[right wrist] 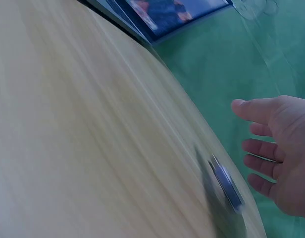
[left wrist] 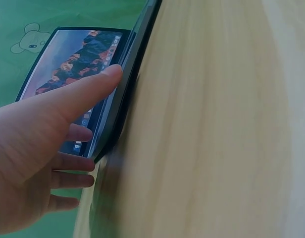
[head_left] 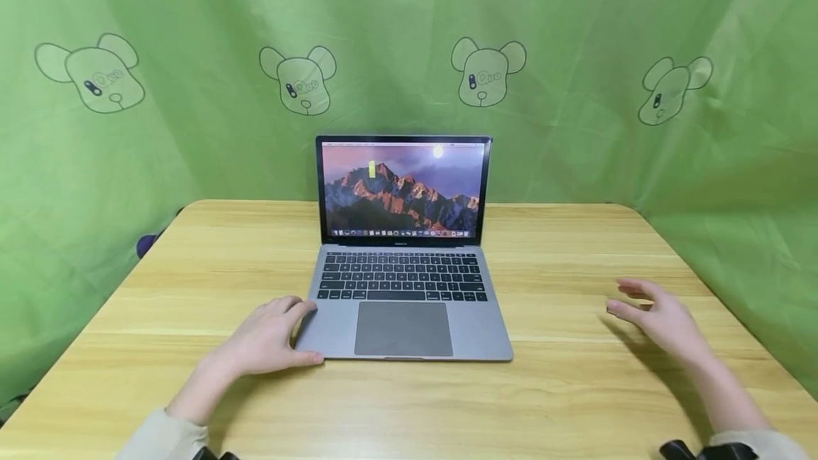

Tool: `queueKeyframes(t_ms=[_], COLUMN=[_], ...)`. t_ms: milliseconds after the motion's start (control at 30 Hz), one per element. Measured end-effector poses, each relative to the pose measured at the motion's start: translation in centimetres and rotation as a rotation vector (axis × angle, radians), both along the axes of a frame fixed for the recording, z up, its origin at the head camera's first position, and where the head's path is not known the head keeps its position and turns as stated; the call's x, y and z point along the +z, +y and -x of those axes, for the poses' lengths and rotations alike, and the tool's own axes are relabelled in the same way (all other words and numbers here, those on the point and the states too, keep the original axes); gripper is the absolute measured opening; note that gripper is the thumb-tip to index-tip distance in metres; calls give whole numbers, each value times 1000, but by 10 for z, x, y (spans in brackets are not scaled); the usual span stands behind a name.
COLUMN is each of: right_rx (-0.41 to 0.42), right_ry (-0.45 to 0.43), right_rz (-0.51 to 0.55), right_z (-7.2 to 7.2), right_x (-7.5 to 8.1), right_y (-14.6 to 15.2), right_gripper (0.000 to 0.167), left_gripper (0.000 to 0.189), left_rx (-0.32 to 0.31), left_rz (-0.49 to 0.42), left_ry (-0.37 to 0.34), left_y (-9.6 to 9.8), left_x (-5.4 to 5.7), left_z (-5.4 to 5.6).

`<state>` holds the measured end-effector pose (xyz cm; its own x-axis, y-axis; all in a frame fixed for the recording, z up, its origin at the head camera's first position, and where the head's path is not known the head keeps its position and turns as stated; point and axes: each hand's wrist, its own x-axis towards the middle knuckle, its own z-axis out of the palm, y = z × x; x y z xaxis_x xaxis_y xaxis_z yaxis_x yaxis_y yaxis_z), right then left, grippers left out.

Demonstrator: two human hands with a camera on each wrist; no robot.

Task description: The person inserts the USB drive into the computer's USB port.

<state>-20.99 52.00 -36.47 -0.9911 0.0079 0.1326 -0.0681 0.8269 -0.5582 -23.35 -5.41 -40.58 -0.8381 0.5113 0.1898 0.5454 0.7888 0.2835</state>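
Note:
An open grey laptop faces me on the table, its lit screen showing a mountain picture. My left hand is at its front left corner, thumb against the front edge and fingers beside the left side. The left wrist view shows that thumb extended over the edge and the other fingers loosely spread. Off to the right of the laptop, my right hand hovers over the table with relaxed fingers, holding nothing. A small blurred blue-and-silver object lies near it in the right wrist view; its kind is unclear.
The light wooden table has rounded far corners. A green curtain printed with bear heads hangs behind it and along both sides. Something dark purple shows past the table's left edge.

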Motion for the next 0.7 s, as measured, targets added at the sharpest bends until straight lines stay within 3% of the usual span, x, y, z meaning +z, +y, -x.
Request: queueKeyframes(t_ms=[167,433,700], right_rx=[2,-44,-23], right_ry=[-17,-113,-93], right_rz=[-11,-71,-139], right_z=[0,2,5], right_x=[-4,-10,-12], right_y=[16,33,40], right_gripper=[65,69,56], left_gripper=[87,86,88], left_rx=[-13,-17,-30], left_rz=[33,77,93], left_ry=[15,24,36], left_y=[-2,-1,-1], left_x=[0,0,-1], left_z=[-1,0,1])
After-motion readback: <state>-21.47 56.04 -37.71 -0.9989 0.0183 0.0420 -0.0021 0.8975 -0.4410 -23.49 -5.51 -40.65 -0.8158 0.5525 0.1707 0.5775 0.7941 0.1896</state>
